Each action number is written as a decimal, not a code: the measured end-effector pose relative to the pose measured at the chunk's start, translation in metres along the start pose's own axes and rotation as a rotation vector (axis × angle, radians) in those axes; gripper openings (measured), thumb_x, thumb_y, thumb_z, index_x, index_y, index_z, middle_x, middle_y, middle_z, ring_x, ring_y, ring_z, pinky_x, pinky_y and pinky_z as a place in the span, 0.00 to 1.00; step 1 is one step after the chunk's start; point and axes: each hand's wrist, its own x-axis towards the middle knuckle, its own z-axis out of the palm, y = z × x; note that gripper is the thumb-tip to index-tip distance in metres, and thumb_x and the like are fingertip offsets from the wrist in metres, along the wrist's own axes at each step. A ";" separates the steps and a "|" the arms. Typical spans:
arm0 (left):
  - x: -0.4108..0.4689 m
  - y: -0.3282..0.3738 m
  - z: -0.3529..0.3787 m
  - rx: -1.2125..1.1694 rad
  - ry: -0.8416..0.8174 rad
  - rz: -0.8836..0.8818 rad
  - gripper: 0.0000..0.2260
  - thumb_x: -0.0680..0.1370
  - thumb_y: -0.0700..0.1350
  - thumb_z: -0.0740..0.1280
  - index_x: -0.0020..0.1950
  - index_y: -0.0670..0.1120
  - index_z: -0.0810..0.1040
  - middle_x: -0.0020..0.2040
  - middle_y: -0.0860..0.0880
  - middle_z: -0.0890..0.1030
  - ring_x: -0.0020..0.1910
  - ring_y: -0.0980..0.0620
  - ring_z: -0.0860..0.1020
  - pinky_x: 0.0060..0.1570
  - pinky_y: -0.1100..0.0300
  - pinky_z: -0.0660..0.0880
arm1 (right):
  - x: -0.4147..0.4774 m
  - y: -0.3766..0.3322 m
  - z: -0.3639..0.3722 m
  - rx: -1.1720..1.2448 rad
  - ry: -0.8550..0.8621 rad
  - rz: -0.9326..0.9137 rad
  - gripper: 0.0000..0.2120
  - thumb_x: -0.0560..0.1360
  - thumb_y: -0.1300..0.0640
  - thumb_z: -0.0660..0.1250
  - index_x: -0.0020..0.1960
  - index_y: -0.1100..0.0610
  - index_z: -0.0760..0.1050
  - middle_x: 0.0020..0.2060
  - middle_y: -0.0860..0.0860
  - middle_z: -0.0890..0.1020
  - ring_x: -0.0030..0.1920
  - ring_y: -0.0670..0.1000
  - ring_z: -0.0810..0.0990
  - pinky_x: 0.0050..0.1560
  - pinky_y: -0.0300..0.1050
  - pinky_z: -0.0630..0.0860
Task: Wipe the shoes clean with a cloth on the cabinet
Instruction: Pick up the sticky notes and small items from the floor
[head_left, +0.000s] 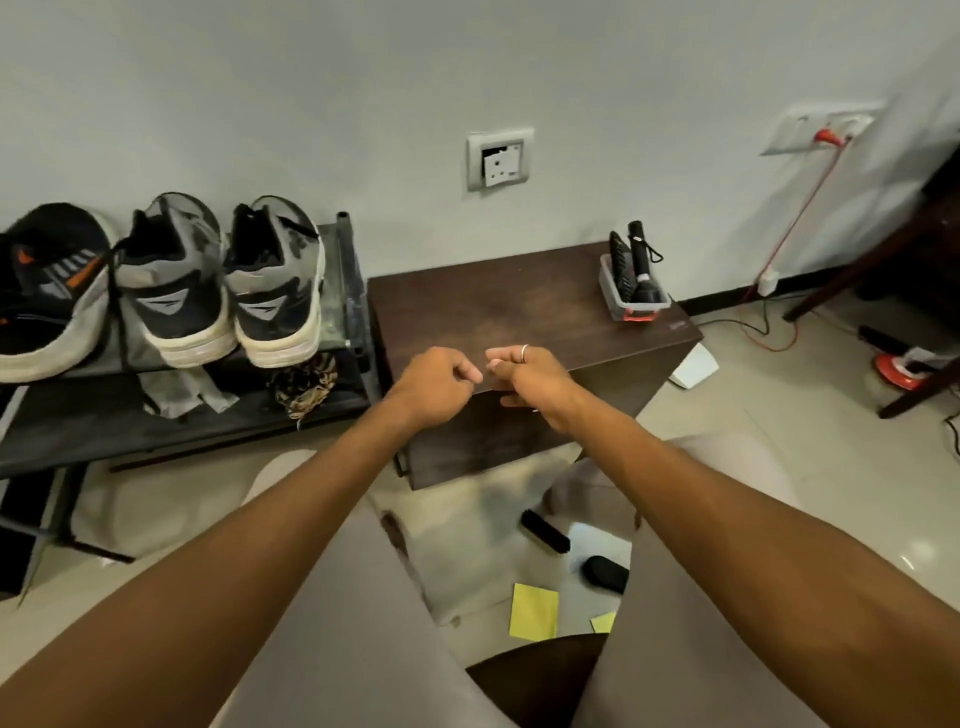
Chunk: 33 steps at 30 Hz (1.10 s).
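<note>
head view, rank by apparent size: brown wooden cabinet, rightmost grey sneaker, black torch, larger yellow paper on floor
1. dark brown wooden cabinet
2. rightmost grey-and-black sneaker
3. black torch and larger yellow paper square: look alike, left unranked

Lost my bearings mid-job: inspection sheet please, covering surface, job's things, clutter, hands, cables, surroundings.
Surface: cabinet top dark wood, mostly bare.
Job's things: grey shoes and black shoe on rack, not on cabinet; grey cloth on shelf below.
Clutter: tray with torch at cabinet's back right corner.
Hands: left hand and right hand curled over cabinet's front edge, holding nothing.
Cables: red cable down the wall; orange cable on floor.
Surroundings: wall socket; yellow notes and brush on floor.
</note>
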 end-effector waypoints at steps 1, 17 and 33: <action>0.010 0.003 0.013 0.001 -0.036 -0.006 0.08 0.79 0.40 0.67 0.48 0.53 0.83 0.47 0.55 0.83 0.48 0.56 0.80 0.48 0.67 0.72 | 0.003 0.006 -0.011 0.008 0.013 0.007 0.13 0.84 0.56 0.64 0.67 0.52 0.77 0.58 0.52 0.83 0.60 0.52 0.82 0.60 0.52 0.81; 0.139 -0.012 0.200 -0.243 -0.227 -0.511 0.22 0.82 0.47 0.67 0.75 0.42 0.70 0.66 0.45 0.76 0.63 0.45 0.76 0.57 0.58 0.71 | 0.097 0.086 -0.107 0.113 0.159 0.160 0.08 0.81 0.57 0.68 0.59 0.48 0.80 0.52 0.49 0.86 0.53 0.50 0.85 0.50 0.45 0.82; 0.121 -0.005 0.236 -0.432 -0.130 -0.611 0.41 0.77 0.75 0.39 0.57 0.50 0.82 0.61 0.47 0.81 0.61 0.43 0.77 0.58 0.53 0.70 | 0.117 0.090 -0.112 -0.046 0.040 0.308 0.05 0.80 0.57 0.67 0.51 0.54 0.81 0.47 0.52 0.86 0.39 0.49 0.85 0.38 0.45 0.80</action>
